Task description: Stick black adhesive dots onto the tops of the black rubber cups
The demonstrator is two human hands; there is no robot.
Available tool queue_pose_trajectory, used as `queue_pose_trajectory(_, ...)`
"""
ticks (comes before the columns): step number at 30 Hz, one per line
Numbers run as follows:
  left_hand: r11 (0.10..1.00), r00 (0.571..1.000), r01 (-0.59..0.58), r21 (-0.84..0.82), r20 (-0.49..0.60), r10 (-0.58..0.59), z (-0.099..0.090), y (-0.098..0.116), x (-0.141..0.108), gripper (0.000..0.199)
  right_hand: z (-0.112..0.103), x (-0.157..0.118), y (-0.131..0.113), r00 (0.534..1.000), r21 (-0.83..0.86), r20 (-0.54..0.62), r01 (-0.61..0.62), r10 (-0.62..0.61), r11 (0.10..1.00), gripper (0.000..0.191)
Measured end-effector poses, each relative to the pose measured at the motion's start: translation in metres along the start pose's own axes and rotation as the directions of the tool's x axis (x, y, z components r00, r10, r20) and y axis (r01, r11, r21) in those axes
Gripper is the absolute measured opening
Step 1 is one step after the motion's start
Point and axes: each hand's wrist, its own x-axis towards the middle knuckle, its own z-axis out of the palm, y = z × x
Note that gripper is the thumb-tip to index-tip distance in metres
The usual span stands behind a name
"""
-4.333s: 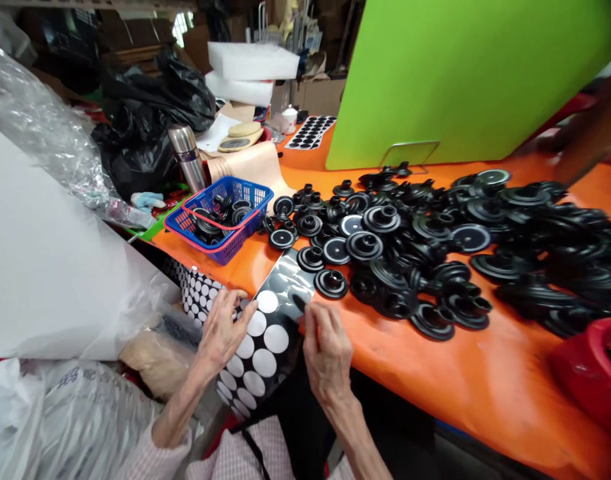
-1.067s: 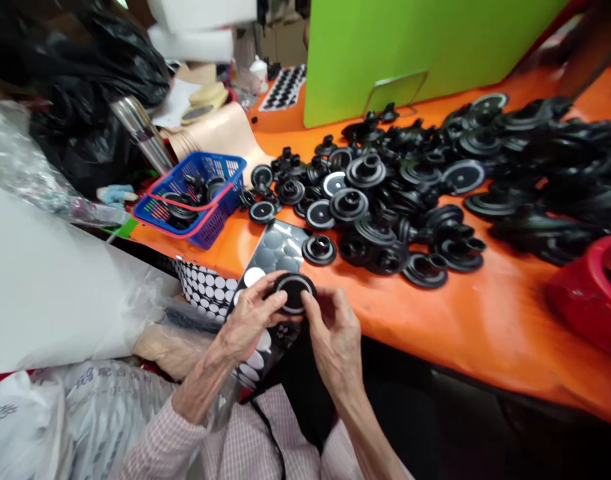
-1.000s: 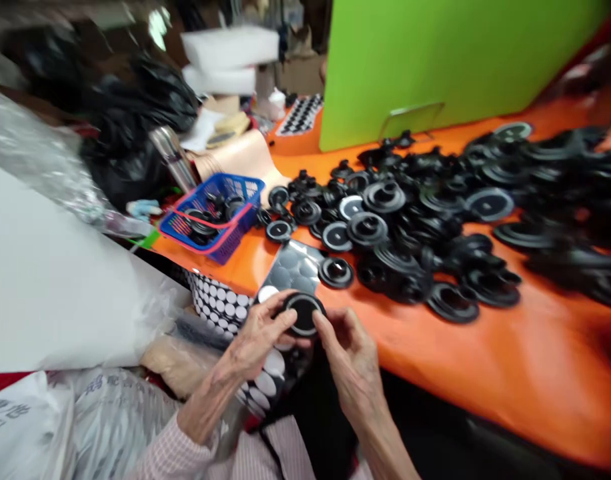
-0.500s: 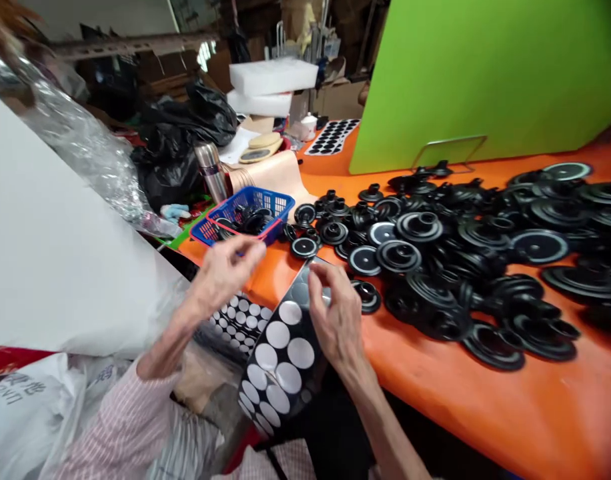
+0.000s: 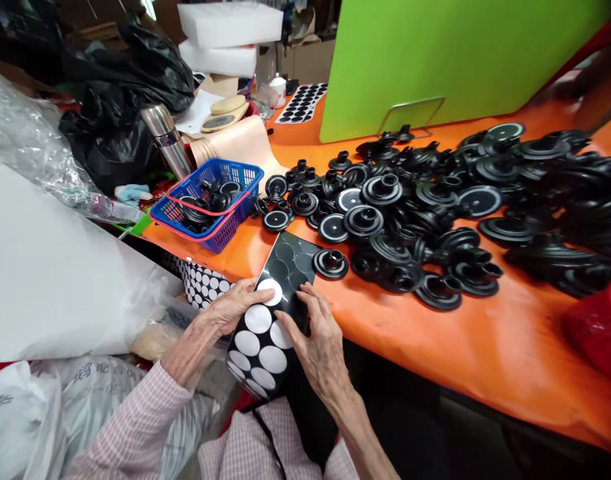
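A black sheet with white round stickers (image 5: 258, 319) hangs over the table's front edge; its upper part shows bare black circles. My left hand (image 5: 238, 303) grips the sheet's left edge, its thumb lying on the topmost white circle. On the right side of the sheet, my right hand (image 5: 318, 333) has its fingers apart, with thumb and fingertips touching the surface around a white circle. Just beyond the sheet's upper right corner sits a black round part with a stem (image 5: 330, 264). Many similar black parts (image 5: 385, 190) are heaped to the right.
A blue basket (image 5: 245, 175) with a red handle holds black parts on the orange table (image 5: 410, 347). Behind it stand a steel flask (image 5: 166, 140) and a black bag (image 5: 120, 113). A green board (image 5: 435, 60) rises at the back; something red (image 5: 598, 330) is at right.
My left hand has moved down from near the basket onto the sheet and taken its edge. My right hand has lowered along the sheet. The view has shifted right and downward.
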Motion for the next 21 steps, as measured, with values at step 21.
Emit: queue_pose_trajectory(21,0.640,0.870,-0.060,0.766,-0.274,0.410,-0.006,0.015,-0.014,0.033,-0.018,0.013,0.003,0.952,-0.358,-0.144,0.204,-0.269,0.911,0.025)
